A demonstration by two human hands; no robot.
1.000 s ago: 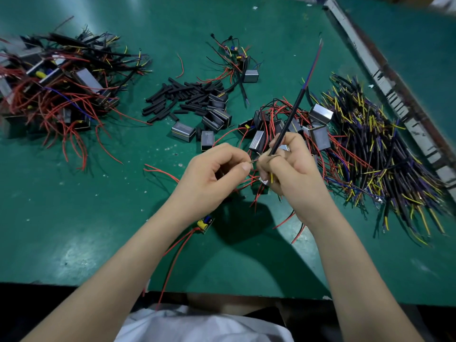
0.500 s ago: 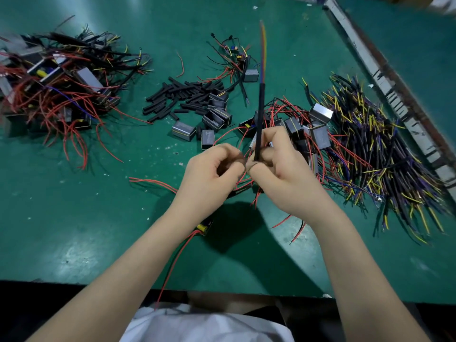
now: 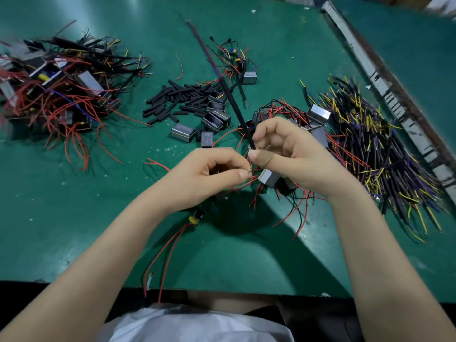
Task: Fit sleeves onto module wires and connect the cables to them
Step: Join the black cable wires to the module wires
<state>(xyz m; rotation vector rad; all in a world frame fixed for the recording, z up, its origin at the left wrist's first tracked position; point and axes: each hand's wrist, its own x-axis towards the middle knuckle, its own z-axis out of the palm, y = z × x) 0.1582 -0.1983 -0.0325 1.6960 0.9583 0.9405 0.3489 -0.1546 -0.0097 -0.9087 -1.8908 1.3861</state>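
Note:
My right hand [image 3: 291, 154] pinches the lower end of a long black cable [image 3: 232, 99] that slants up and to the left, its far end blurred. My left hand [image 3: 209, 174] pinches a thin red module wire [image 3: 249, 170] at its tip, right beside the cable's end. The two fingertips nearly touch. A small silver module [image 3: 270, 178] hangs just under my right hand. Red wires [image 3: 167, 253] trail from my left hand down past a small yellow and blue component [image 3: 195, 217] to the table's front edge.
Black sleeves [image 3: 177, 99] lie in a pile at the centre back, with loose silver modules [image 3: 183, 130] beside it. A heap of black cables with yellow ends [image 3: 380, 154] fills the right side. Wired modules [image 3: 59, 95] are heaped at the left. A metal rail [image 3: 385, 82] borders the green table [image 3: 74, 218].
The long black cable has swung from leaning right, through upright, to leaning left. My right hand has turned and its fingers have spread a little. My left hand stays on the red wire.

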